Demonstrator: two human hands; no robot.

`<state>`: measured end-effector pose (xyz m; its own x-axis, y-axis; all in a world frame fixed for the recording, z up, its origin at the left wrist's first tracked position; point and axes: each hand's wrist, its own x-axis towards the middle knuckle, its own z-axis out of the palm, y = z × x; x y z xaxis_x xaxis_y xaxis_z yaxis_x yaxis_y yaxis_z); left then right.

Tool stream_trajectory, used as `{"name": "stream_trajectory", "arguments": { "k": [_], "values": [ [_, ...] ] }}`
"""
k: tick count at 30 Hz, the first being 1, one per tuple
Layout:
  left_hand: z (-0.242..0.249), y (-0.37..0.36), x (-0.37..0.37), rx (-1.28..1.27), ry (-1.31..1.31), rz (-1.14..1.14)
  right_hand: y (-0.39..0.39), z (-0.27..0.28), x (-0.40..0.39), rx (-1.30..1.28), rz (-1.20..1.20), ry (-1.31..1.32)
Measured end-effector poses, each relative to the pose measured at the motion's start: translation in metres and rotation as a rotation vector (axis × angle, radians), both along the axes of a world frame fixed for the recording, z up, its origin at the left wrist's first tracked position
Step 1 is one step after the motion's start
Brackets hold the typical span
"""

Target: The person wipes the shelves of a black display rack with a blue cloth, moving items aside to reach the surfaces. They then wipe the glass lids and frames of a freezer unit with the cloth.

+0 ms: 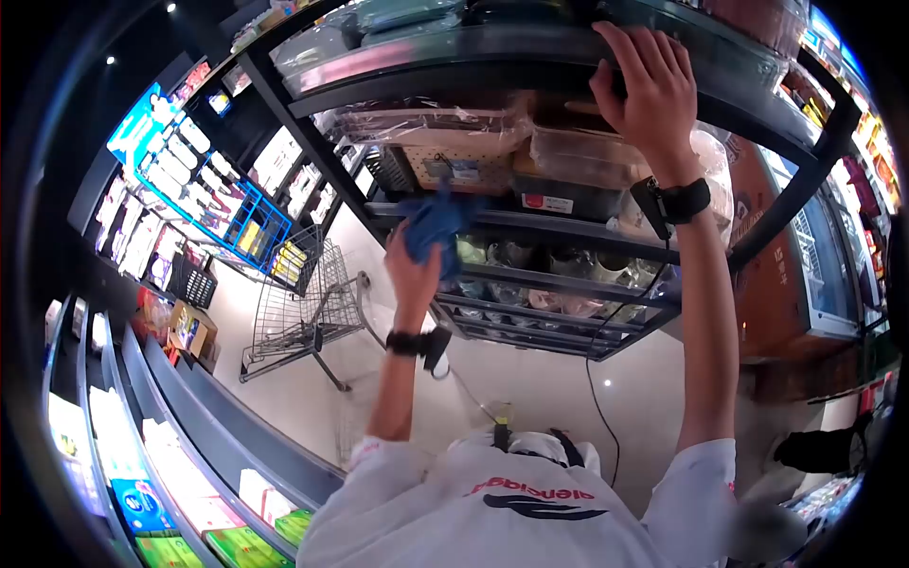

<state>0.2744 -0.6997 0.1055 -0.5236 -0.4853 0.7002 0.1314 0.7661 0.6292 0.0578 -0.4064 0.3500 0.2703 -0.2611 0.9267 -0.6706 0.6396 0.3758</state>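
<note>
A blue cloth (440, 227), smeared by motion, is gripped in my left hand (415, 273) just in front of the middle shelf's edge. My right hand (653, 99) is raised to the upper shelf edge, its fingers stretched out and the palm against the dark metal. Both hands are at a black metal shelf rack (454, 59). Between them, on the middle tier, stand plastic-wrapped containers (582, 156) and a dark box with a red and white label (547, 204). Clear jug-like vessels (568, 263) fill the tier below.
A wire shopping cart (317, 308) stands on the pale floor to the left. A black cable (595, 379) hangs from my right wrist side down to the floor. Shelves with green packs (251, 547) line the lower left. A cardboard box (192, 328) sits beyond them.
</note>
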Motion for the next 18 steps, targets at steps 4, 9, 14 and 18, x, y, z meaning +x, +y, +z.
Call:
{"name": "stream_trajectory", "arguments": {
  "k": [4, 9, 14, 18],
  "values": [
    [-0.073, -0.028, 0.05, 0.589, 0.193, 0.195, -0.003, -0.001, 0.007, -0.023, 0.004, -0.01],
    [-0.097, -0.06, 0.04, 1.011, 0.406, 0.14, -0.004, -0.002, -0.001, -0.029, -0.004, 0.006],
    [-0.085, -0.07, -0.034, 0.8, 0.435, 0.007, -0.003, -0.002, 0.008, 0.018, -0.101, -0.062],
    [-0.05, 0.018, -0.048, 0.825, 0.273, 0.109, -0.006, 0.011, 0.031, 0.035, -0.047, -0.083]
  ]
}}
